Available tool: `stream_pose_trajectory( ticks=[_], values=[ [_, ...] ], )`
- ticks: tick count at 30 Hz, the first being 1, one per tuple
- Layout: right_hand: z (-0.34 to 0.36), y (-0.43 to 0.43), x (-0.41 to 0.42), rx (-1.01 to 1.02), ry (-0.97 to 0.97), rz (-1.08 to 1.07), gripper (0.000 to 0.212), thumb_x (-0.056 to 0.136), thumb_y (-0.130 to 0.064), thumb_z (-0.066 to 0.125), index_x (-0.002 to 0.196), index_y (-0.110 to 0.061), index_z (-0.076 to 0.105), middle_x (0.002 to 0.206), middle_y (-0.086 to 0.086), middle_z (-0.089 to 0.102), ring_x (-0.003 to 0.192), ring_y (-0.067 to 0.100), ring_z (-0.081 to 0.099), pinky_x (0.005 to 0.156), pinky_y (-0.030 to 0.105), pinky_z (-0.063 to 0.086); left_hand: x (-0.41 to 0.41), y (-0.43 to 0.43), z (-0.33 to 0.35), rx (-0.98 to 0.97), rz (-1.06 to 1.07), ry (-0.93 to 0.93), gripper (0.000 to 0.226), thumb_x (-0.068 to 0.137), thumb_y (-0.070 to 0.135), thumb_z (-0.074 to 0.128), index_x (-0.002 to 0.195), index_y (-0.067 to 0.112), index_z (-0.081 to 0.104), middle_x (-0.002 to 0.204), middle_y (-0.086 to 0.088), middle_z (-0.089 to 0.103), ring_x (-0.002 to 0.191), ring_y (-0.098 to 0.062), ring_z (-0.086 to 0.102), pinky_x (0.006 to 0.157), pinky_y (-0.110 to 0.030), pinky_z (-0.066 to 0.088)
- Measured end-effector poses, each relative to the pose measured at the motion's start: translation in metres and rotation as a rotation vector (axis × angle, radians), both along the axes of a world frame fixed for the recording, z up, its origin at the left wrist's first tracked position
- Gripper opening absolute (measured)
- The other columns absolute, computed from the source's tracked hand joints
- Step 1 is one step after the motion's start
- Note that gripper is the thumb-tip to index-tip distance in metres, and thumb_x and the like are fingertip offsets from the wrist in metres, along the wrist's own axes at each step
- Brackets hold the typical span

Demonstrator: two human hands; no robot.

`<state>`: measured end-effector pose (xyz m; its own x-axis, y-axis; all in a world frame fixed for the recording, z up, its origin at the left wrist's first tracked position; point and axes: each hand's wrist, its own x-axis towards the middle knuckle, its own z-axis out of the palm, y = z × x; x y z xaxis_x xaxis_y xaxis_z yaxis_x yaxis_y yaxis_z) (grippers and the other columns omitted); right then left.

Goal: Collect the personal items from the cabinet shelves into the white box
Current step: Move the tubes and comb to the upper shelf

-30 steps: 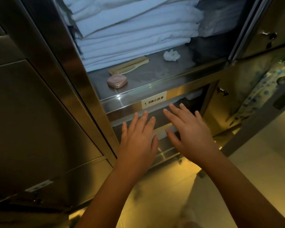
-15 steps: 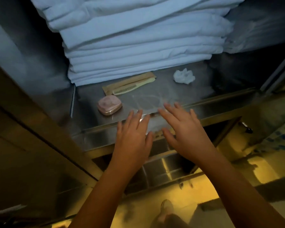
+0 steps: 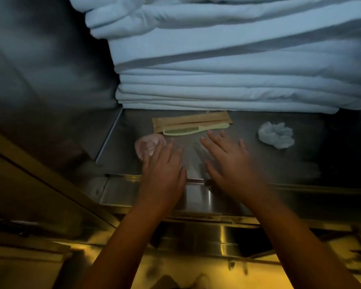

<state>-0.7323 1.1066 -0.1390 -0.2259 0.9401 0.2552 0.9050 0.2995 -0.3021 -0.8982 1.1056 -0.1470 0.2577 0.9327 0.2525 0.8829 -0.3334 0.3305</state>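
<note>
Nearest the camera, two bare forearms reach up from the bottom edge over a floor (image 3: 196, 272) lit yellow. Beyond them runs the steel front lip (image 3: 198, 200) of a cabinet shelf (image 3: 290, 163), and both wrists cross it.

The left hand (image 3: 162, 174) lies palm down just inside the lip. Its fingers (image 3: 169, 146) are straight and close together, holding nothing. Their tips overlap the right edge of a small pink case (image 3: 146, 147) that lies flat on the shelf near the left wall. Whether they touch the case or hover just above it cannot be told.

The right hand (image 3: 230, 165) is beside the left, also palm down and somewhat blurred. Its fingers (image 3: 212, 142) are straight and spread wide over bare steel, holding nothing. The fingertips end just short of a pale yellow comb (image 3: 188, 129), which lies lengthwise across the shelf. Touching the comb's far side is a brown paper sleeve (image 3: 188, 121), lying along the same line.

To the right of the hands, well apart from the comb, lies a crumpled white wad (image 3: 276, 137), either tissue or thin plastic. Behind all of these, at the back of the shelf, stands a tall stack of folded white linen (image 3: 238, 80). The cabinet's grey steel side wall (image 3: 50, 76) rises on the left.
</note>
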Motion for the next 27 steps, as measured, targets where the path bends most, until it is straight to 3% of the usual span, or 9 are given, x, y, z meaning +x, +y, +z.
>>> stream_pose_trajectory(
  ticks=[5, 10, 19, 27],
  values=[
    [-0.006, 0.026, -0.003, -0.019, -0.031, 0.011, 0.053, 0.090, -0.024, 0.050, 0.141, -0.022, 0.034, 0.150, 0.003, 0.029, 0.139, 0.025, 0.020, 0.109, 0.050, 0.012, -0.008, 0.017, -0.004, 0.016, -0.008, 0.045, 0.048, 0.093, 0.024, 0.046, 0.139, 0.012, 0.036, 0.150, -0.009, 0.026, 0.140, -0.022, 0.014, 0.112, -0.036, -0.004],
    [-0.009, 0.049, -0.011, -0.027, -0.050, 0.024, 0.051, 0.089, -0.021, 0.054, 0.137, -0.016, 0.041, 0.146, 0.007, 0.036, 0.135, 0.030, 0.028, 0.106, 0.053, 0.018, -0.015, 0.041, -0.010, -0.026, -0.001, 0.121, 0.053, 0.094, 0.032, 0.041, 0.143, 0.018, 0.026, 0.154, -0.004, 0.016, 0.141, -0.019, 0.003, 0.110, -0.039, -0.003],
    [-0.018, 0.089, -0.023, -0.021, -0.076, 0.052, 0.046, 0.087, -0.018, 0.057, 0.132, -0.014, 0.049, 0.141, 0.009, 0.044, 0.131, 0.032, 0.036, 0.102, 0.051, 0.025, -0.025, 0.063, -0.016, -0.093, 0.068, 0.158, 0.058, 0.093, 0.035, 0.040, 0.145, 0.020, 0.018, 0.154, -0.002, 0.012, 0.141, -0.021, -0.001, 0.111, -0.044, -0.002],
    [-0.019, 0.108, -0.024, -0.077, -0.113, 0.099, 0.048, 0.088, -0.020, 0.056, 0.134, -0.016, 0.046, 0.145, 0.006, 0.039, 0.134, 0.028, 0.031, 0.103, 0.046, 0.025, -0.026, 0.068, -0.021, -0.106, 0.079, 0.209, 0.059, 0.092, 0.042, 0.036, 0.145, 0.022, 0.018, 0.154, -0.002, 0.009, 0.141, -0.020, -0.001, 0.111, -0.046, 0.003]
  ],
)
